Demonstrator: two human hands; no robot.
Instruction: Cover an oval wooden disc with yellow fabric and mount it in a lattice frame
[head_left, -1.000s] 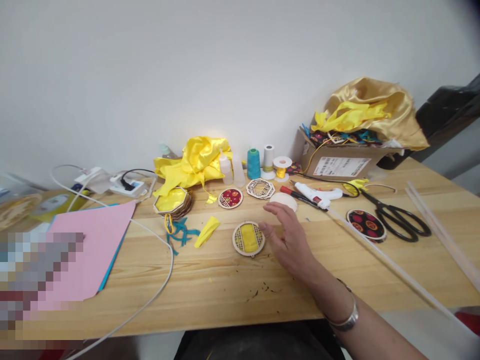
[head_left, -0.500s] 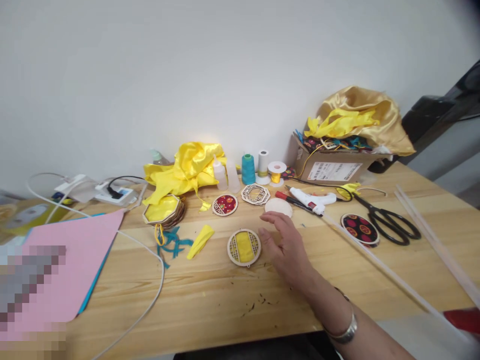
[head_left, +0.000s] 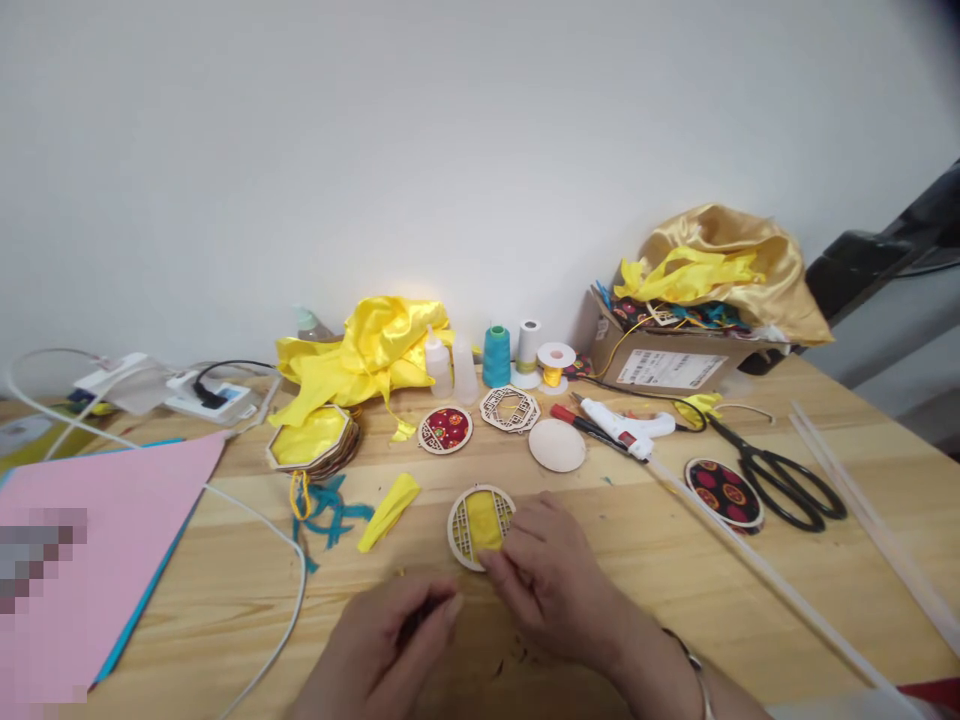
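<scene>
A round wooden lattice frame backed with yellow fabric lies on the table in front of me. My right hand grips its right edge, fingers curled at the rim and thumb at the lower side. My left hand is at the lower middle, apart from the frame, its fingers curled in towards the thumb. Whether anything is inside that hand is hidden. A folded yellow fabric strip and teal ribbon scraps lie left of the frame. Beyond it are a plain round disc and a red-patterned round piece.
A white glue gun, black scissors and a long clear strip lie to the right. Behind stand a teal thread cone and a cardboard box. On the left are pink sheets and a white cable.
My left hand has come into view from below. My right hand has moved left and down onto the round frame's edge. The view has shifted slightly.
</scene>
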